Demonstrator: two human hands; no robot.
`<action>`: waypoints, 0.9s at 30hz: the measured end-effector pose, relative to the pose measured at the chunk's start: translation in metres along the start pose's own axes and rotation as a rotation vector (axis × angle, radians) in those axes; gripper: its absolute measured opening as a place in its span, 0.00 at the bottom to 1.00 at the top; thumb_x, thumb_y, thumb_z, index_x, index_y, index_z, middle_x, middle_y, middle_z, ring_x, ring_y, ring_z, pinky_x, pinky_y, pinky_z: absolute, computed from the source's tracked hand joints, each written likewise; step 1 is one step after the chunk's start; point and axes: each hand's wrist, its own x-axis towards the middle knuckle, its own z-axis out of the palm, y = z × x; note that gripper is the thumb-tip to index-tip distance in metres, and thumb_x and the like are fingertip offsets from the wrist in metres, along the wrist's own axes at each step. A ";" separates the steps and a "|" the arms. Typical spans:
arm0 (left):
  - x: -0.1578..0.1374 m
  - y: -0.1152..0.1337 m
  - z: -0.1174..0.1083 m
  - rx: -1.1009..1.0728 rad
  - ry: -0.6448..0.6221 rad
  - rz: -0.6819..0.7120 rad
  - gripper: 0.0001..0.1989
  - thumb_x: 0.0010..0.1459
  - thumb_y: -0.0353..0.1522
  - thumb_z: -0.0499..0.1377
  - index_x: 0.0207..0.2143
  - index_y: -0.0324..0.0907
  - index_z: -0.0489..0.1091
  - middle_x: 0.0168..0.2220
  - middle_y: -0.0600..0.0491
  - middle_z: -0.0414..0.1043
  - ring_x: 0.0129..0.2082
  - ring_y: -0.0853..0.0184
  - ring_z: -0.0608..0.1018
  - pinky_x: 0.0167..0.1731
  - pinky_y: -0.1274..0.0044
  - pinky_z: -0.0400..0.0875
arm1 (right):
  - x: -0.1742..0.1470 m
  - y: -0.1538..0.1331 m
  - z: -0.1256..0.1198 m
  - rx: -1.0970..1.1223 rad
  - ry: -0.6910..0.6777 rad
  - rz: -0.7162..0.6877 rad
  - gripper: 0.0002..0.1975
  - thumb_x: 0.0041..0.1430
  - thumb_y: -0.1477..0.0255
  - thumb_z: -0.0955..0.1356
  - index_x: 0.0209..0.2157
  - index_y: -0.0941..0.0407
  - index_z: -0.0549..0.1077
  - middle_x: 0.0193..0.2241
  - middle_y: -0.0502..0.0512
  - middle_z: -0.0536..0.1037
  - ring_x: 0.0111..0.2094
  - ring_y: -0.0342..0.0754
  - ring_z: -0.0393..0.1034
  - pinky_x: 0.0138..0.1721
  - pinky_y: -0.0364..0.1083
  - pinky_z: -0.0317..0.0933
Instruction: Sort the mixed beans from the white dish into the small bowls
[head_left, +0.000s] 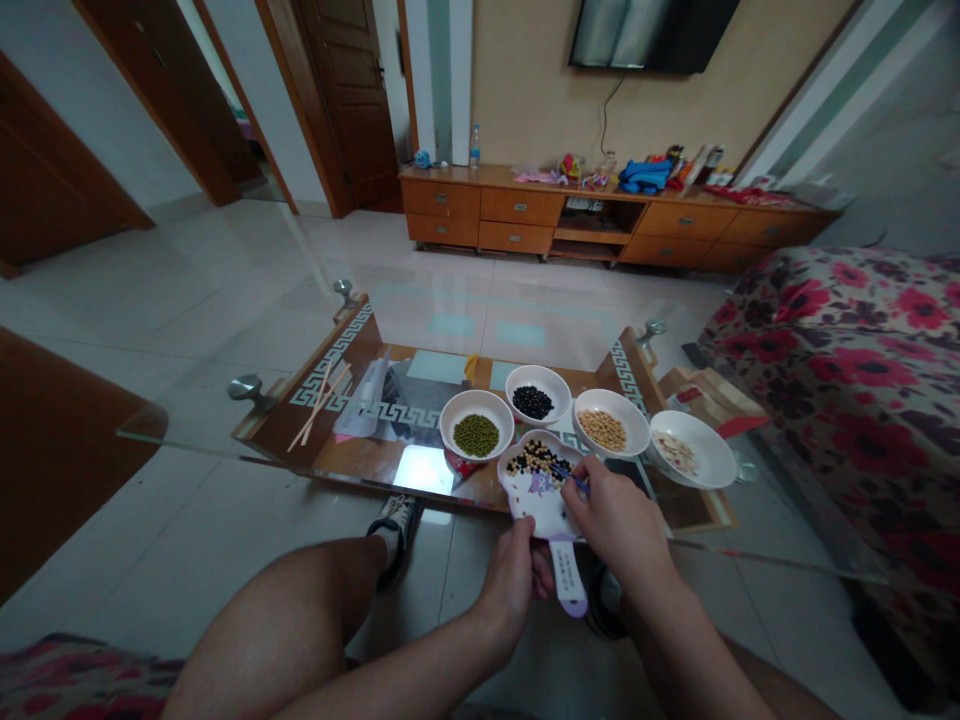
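Note:
My left hand [514,575] grips the near left edge of a white and purple cartoon-shaped dish [555,518] with a flat handle, thumb on top. Mixed black and tan beans [540,458] lie towards its far side. Over the dish, my right hand [619,510] pinches a thin dark blue tool [574,480], its tip among the beans; its exact kind is unclear. Beyond stand a white bowl of green mung beans [476,435], one of black beans [533,402], one of soybeans [602,430], and another bowl [716,465] with pale pieces.
The glass table [300,475] has metal knobs at its corners. Wooden chopsticks [319,405] lie at its left, with clear plastic [367,395] alongside. A brown paper bag [709,395] is at the right, near a flowered sofa [847,320]. A low cabinet [517,208] stands against the wall.

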 end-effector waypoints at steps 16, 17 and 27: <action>-0.002 0.001 0.000 0.005 -0.005 0.013 0.33 0.46 0.61 0.46 0.18 0.42 0.65 0.13 0.53 0.62 0.14 0.70 0.63 0.21 0.76 0.56 | -0.001 0.000 -0.002 0.008 -0.011 -0.010 0.11 0.63 0.62 0.60 0.38 0.53 0.70 0.29 0.54 0.78 0.30 0.49 0.73 0.26 0.44 0.47; -0.002 0.001 0.000 0.005 -0.005 0.013 0.33 0.45 0.62 0.46 0.18 0.42 0.65 0.13 0.53 0.62 0.14 0.71 0.63 0.20 0.76 0.55 | -0.001 -0.001 -0.003 0.012 -0.012 -0.009 0.11 0.63 0.62 0.60 0.38 0.53 0.70 0.29 0.54 0.78 0.30 0.48 0.73 0.26 0.44 0.48; -0.002 0.001 0.000 -0.015 -0.002 -0.004 0.33 0.45 0.62 0.46 0.19 0.41 0.65 0.14 0.53 0.62 0.15 0.71 0.64 0.20 0.77 0.56 | -0.002 0.006 -0.011 0.106 0.139 0.005 0.11 0.62 0.62 0.62 0.37 0.53 0.71 0.27 0.52 0.78 0.28 0.46 0.71 0.26 0.42 0.46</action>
